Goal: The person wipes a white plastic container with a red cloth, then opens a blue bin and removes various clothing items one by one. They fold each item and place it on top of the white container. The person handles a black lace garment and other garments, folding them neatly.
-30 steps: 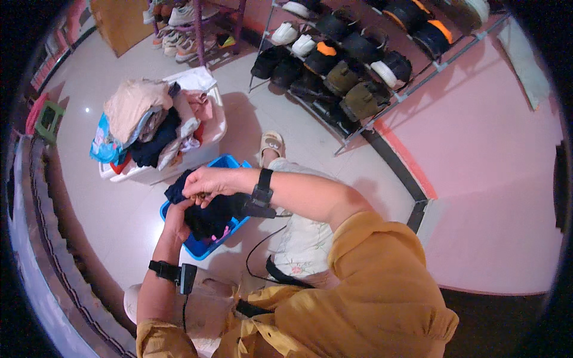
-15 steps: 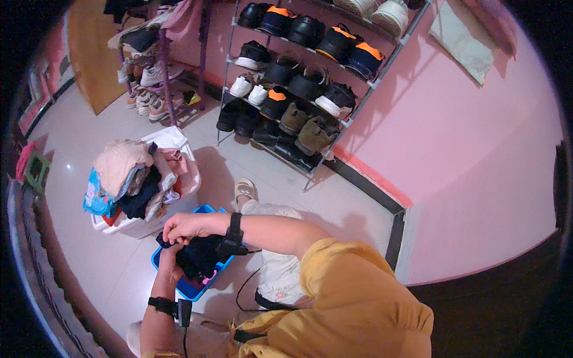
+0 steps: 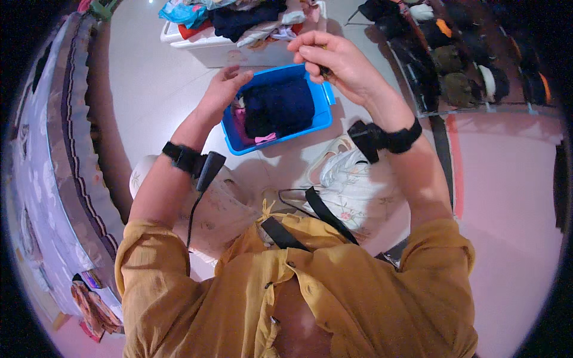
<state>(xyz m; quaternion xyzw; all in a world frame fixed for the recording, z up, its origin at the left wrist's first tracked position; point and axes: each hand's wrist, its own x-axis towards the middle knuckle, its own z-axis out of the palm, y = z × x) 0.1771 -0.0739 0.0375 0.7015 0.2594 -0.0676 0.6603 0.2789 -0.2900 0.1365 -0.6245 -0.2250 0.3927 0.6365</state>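
My left hand (image 3: pixel 228 86) is at the left rim of a blue plastic bin (image 3: pixel 285 145), fingers loosely apart with nothing in them. Above the bin's far right corner, my right hand (image 3: pixel 340 62) is closed in a pinch. A small dark bit shows between its fingers, too small to name. Inside the bin lies a dark navy folded garment (image 3: pixel 280 104), with pink cloth (image 3: pixel 265 138) at its near side. Both wrists wear black straps with small devices.
Beyond the bin stands a white box (image 3: pixel 227 56) heaped with clothes (image 3: pixel 248 21). A shoe rack (image 3: pixel 477 107) holds several pairs at the right. A bed (image 3: pixel 48 149) with a patterned cover runs along the left. My legs flank the floor before me.
My view has turned toward the bin. My hands, together over the dark cloth before, are now apart, the right one raised to the right. The dark cloth lies in the bin.
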